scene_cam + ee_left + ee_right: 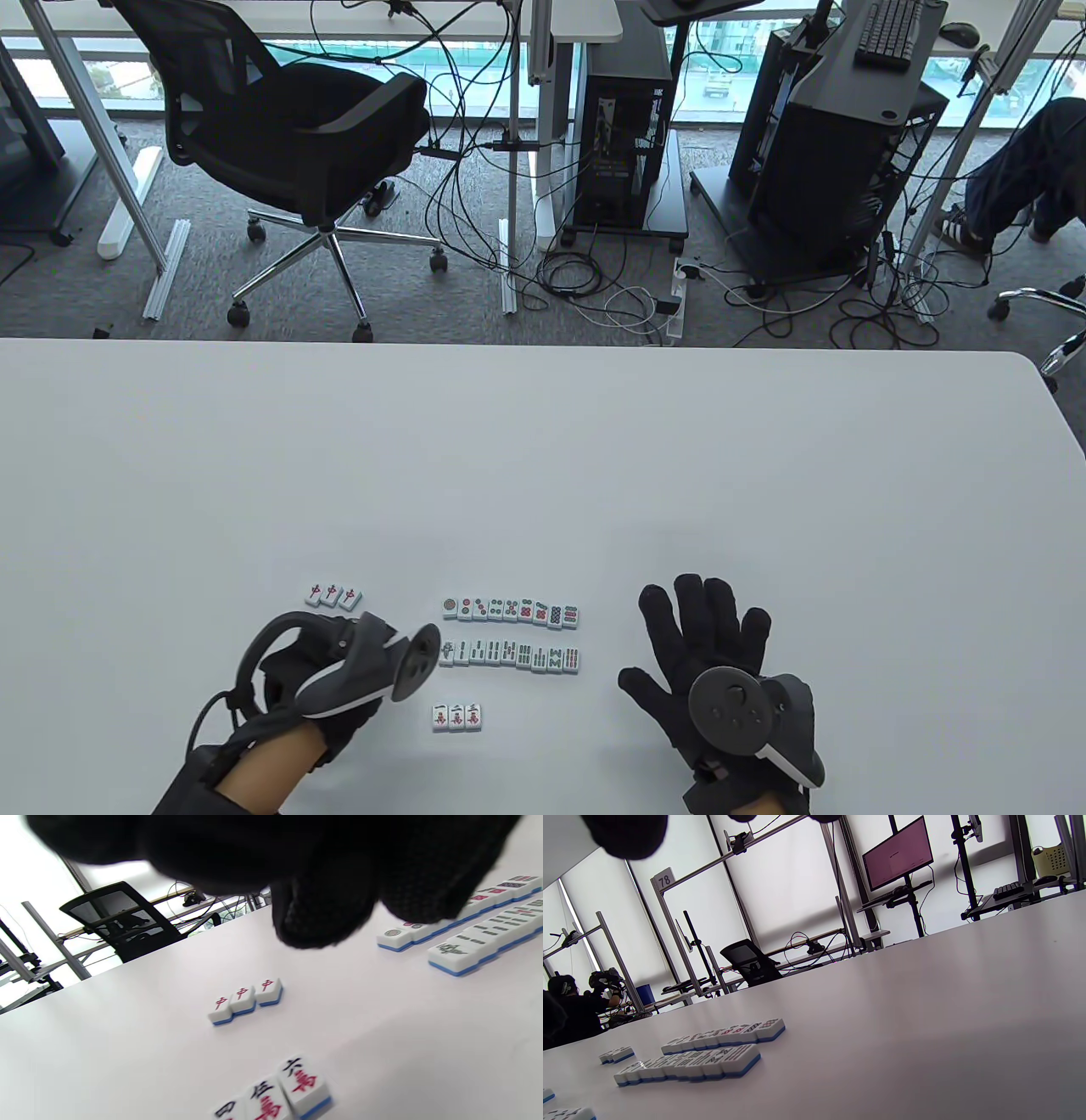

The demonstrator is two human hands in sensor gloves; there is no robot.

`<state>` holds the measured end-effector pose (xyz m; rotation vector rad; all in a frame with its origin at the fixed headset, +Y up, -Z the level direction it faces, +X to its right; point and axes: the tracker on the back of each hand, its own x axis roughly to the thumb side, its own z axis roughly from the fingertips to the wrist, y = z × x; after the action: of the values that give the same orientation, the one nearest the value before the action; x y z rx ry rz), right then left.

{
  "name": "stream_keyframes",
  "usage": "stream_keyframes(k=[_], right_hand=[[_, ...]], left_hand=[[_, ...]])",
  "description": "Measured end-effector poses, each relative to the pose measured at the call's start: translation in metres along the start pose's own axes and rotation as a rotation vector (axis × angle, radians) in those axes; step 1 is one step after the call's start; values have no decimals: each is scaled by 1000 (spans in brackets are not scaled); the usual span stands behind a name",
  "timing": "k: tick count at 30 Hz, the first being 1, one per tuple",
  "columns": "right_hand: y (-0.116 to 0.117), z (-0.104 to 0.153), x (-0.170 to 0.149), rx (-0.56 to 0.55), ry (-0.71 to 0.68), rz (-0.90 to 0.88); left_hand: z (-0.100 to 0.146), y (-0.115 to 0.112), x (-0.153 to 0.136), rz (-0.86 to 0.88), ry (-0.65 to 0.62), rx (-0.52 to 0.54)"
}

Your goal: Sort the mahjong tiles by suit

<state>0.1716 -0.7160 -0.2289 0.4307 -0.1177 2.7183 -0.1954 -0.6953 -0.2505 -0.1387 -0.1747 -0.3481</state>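
Observation:
Small white mahjong tiles lie face up in groups near the table's front edge. Three red-character tiles (332, 596) (246, 999) sit at the left. A row of circle tiles (512, 611) (725, 1033) lies above a row of bamboo tiles (512, 655) (689, 1065). Three character tiles (458, 717) lie below them. More character tiles (275, 1094) show under my left hand (335, 688), which hovers left of the rows with loosely curled fingers (322, 916) holding nothing. My right hand (708, 637) rests flat, fingers spread, right of the rows.
The white table (543, 458) stretches far beyond the tiles. Behind its far edge stand a black office chair (288, 144), computer towers (624, 136) and floor cables. A person sits at a distant desk (572, 1010).

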Motion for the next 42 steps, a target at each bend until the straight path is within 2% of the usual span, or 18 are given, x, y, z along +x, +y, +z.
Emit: stream_keyframes(k=[3, 7, 10, 13, 22, 24, 27, 31, 33, 37, 39, 42], right_hand=[[2, -1, 0, 11, 3, 9], [3, -1, -1, 16, 11, 17], [3, -1, -1, 18, 16, 20], [3, -1, -1, 21, 20, 24], [3, -2, 0, 15, 16, 18], [3, -2, 0, 18, 13, 13], [3, -2, 1, 16, 6, 10], [3, -2, 1, 13, 2, -2], [3, -2, 1, 14, 0, -3], [5, -2, 2, 22, -7, 4], [5, -2, 2, 24, -6, 2], [4, -1, 1, 15, -5, -7]], left_hand=[[2, -17, -30, 14, 81, -35], [2, -45, -51, 23, 127, -99], [0, -66, -52, 43, 106, -166], [-3, -77, -48, 23, 88, -164], [-16, -88, -45, 44, 27, -176], [-18, -84, -51, 11, 45, -197], [-21, -69, -58, -24, 84, -167], [-23, -37, -45, 69, 70, -88], [-23, -20, -26, 122, 22, -35], [-21, 11, 31, 148, -107, 35], [-19, 21, 59, 144, -166, 57], [-19, 25, 99, 110, -243, 30]])
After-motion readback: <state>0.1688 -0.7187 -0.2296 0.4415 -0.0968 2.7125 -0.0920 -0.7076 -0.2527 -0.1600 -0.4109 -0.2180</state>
